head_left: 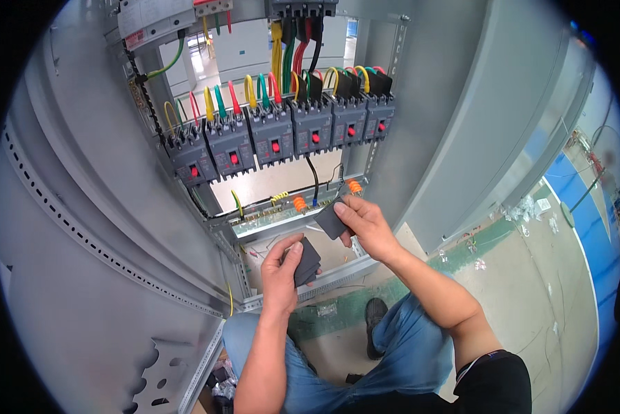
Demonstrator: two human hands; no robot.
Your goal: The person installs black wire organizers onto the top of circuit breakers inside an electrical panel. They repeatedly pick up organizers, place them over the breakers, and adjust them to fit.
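Note:
My left hand (281,269) is closed round a small stack of flat black plates (307,261), thumb on top. A single black plate (330,221) of the same look is pinched between the thumb and fingers of my right hand (366,224), a little higher and to the right. Both hands are in front of the lower part of an open grey cabinet. Above them runs a row of several dark grey circuit breakers (271,136) with red toggles. Similar black plates (348,84) stand upright between the wire terminals of the breakers on the right.
Yellow, green and red wires (249,90) loop from the breaker tops. Orange insulators (300,204) sit on a lower rail behind my hands. Grey cabinet panels (116,207) rise on both sides. Plastic scraps (527,208) lie on the floor at the right.

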